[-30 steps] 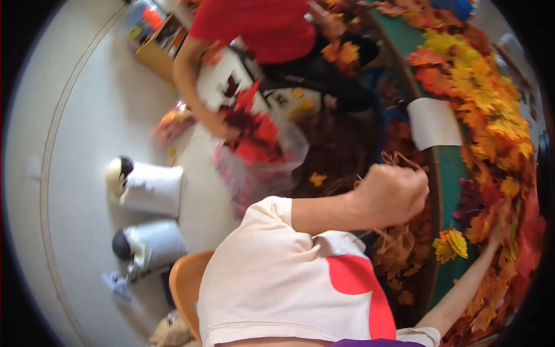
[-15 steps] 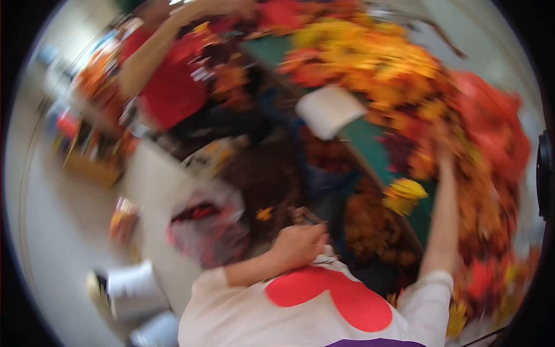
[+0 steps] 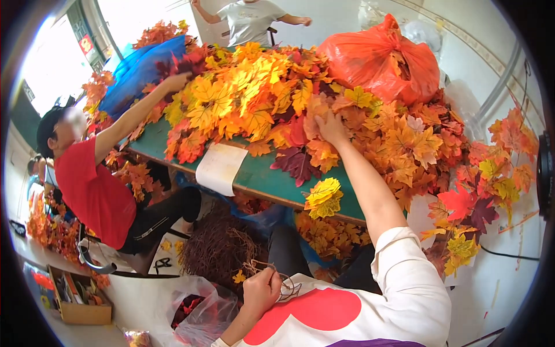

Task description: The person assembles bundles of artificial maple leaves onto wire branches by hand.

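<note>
My left hand (image 3: 261, 292) is closed in a fist low in front of my shirt, around thin brown twigs (image 3: 284, 282) that bend out past the fingers. My right hand (image 3: 332, 128) reaches across the table into a big heap of artificial maple leaves (image 3: 231, 104). Its fingers are closed on orange leaves (image 3: 319, 109), and the fingertips are partly hidden. Just left of that hand lies a dark purple leaf (image 3: 298, 165). A small stack of yellow leaves (image 3: 325, 198) sits at the table's near edge, beside my right forearm.
A red plastic bag (image 3: 384, 61) stands on the green table (image 3: 277, 179); white paper (image 3: 219, 168) hangs over its edge. A person in a red shirt (image 3: 95, 188) reaches into the leaves at left; another (image 3: 248, 23) sits behind. Brown twigs (image 3: 217, 240) and a clear bag (image 3: 202, 312) lie below.
The view has swung and tilted up, bringing the far side of the table and the person behind it into sight. My right hand stays among the leaves, my left on the twigs.
</note>
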A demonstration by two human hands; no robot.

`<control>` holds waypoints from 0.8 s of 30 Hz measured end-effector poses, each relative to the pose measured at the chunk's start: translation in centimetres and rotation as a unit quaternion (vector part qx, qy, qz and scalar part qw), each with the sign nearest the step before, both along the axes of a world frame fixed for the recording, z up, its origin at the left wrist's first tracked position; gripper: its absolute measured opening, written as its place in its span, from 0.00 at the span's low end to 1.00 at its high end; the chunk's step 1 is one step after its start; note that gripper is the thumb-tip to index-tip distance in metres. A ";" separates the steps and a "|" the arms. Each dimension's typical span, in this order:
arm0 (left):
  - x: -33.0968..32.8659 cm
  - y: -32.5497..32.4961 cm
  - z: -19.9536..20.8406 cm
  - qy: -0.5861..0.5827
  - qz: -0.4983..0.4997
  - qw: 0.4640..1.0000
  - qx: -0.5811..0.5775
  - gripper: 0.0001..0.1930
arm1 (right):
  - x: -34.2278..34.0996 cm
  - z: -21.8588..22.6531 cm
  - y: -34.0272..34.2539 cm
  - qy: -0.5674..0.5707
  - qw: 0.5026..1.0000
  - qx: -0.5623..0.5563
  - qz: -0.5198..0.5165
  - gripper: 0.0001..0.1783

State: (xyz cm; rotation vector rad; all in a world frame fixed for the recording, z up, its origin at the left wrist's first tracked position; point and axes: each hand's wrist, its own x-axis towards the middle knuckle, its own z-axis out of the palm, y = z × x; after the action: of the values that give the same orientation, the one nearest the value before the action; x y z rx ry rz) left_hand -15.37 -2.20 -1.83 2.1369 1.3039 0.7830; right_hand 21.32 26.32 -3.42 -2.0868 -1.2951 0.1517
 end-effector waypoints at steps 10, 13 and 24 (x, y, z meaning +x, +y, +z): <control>0.8 1.0 -0.1 0.022 -0.025 0.999 0.009 0.07 | 1.9 -1.4 1.2 0.068 0.993 0.050 0.085 0.39; 0.8 1.9 1.5 0.063 -0.062 0.996 0.030 0.08 | 2.1 -0.5 0.3 0.052 0.996 0.015 0.066 0.36; 1.6 6.0 2.2 0.301 -0.216 0.925 0.086 0.13 | 2.9 3.6 -3.6 -0.037 0.998 0.001 -0.043 0.32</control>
State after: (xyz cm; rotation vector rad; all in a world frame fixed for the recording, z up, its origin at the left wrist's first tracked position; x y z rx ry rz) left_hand -13.78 3.76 0.35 2.8029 0.9739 0.0471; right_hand 24.25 22.72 0.15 -2.1597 -1.2455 0.0350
